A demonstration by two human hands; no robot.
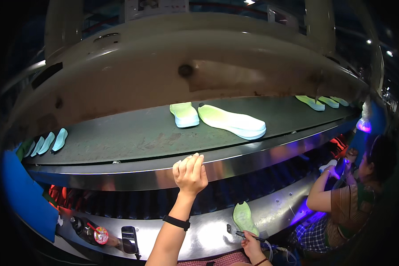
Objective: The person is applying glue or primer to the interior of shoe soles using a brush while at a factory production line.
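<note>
My left hand [190,176], wearing a black wristband, has its fingers bent together over the conveyor's metal edge [226,165]. Close to my body, my right hand [252,248] grips a dark pen-shaped tool [244,234]. Just beyond that tool, a yellow-green shoe sole [244,217] lies on the shiny metal ledge [199,230]. Up on the dark belt, past my left hand, are two pale green and light blue soles: a shorter-looking one [184,116] partly hidden by the cover, and a long one [233,122] lying slantwise.
A broad beige machine cover [142,66] overhangs the belt [115,137]. More soles lie at its left [60,139] and right [310,103]. On the ledge are a phone [129,240], a cup with a red straw [101,236] and a dark bottle [81,227]. A co-worker [341,199] sits to the right.
</note>
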